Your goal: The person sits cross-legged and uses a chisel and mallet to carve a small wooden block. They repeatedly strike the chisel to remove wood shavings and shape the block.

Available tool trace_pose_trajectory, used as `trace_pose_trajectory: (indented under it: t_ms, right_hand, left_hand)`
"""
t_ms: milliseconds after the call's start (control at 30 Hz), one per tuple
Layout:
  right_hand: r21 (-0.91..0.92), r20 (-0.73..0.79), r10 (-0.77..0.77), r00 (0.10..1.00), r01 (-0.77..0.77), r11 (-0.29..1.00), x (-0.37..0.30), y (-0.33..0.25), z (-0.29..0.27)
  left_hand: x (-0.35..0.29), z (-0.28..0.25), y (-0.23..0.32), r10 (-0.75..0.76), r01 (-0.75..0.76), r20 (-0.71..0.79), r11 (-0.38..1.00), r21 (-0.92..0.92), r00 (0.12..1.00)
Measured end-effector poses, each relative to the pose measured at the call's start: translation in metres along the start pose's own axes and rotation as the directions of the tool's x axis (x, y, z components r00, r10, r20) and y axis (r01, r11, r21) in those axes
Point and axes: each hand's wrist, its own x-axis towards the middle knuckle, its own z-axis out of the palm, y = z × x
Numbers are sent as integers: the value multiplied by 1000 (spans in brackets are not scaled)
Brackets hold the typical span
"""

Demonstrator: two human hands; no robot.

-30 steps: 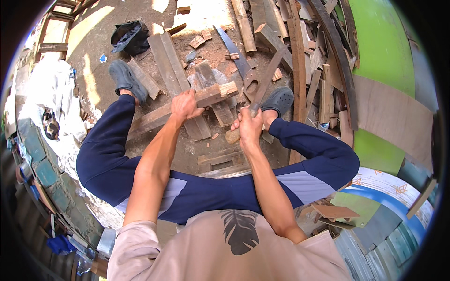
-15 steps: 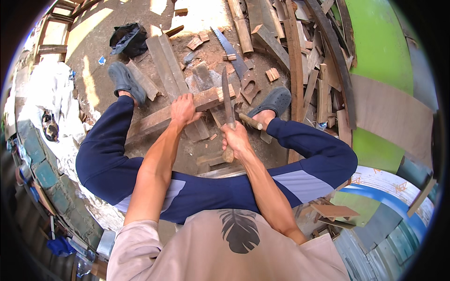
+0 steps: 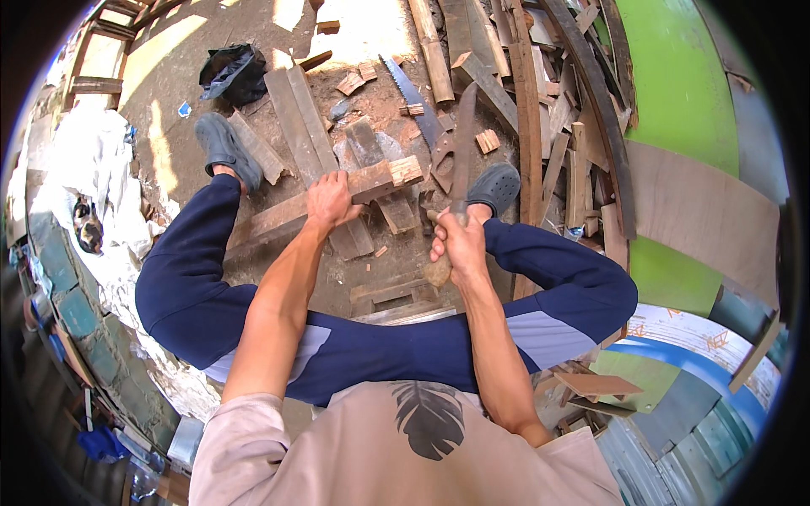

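Note:
My left hand (image 3: 331,200) is closed over a squared wooden beam (image 3: 274,218) that slants up from the lower left. The beam's right end shows a pale, rough-cut face and rests across another short board (image 3: 395,212). To the right, my right hand (image 3: 461,244) is wrapped round the wooden handle of a machete (image 3: 464,139). Its long dark blade points up and away, tilted slightly right, apart from the beam's end. The butt of the handle sticks out below my fist. Behind the blade lies a handsaw (image 3: 412,97), its wooden grip partly hidden.
Sandals (image 3: 495,187) on my feet flank the work. Loose boards (image 3: 295,114) and small wood offcuts (image 3: 487,141) litter the dirt floor. A black plastic bag (image 3: 232,74) lies far left. Piled lumber (image 3: 530,126) and a green panel (image 3: 675,93) stand on the right; a cat (image 3: 88,226) is at left.
My right hand has swung the machete to the right, away from the beam's end, and its blade now leans right. My left hand stays in place on the beam.

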Motion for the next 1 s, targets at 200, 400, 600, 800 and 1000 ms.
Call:
trace_pose_trajectory:
  t_ms: [200,400,600,800,1000]
  right_hand:
    - [39,134,404,905,-413,910,17,42,3]
    - [133,-94,-75,993,87,987,3,4,-6]
    - [-111,49,253,966,-247,963,3,49,12]
    - [203,-121,-181,976,203,958,12,33,1]
    - [103,57,196,979,-201,974,0,35,16]
  left_hand:
    - [-2,0,5,12,-12,5,1000,20,1000]
    - [-2,0,0,-22,21,56,1000,22,998]
    - [2,-6,8,8,-9,51,1000,18,999]
    - [2,-4,3,-16,17,37,1000,-5,999]
    - [4,-10,2,-9,9,57,1000,4,998]
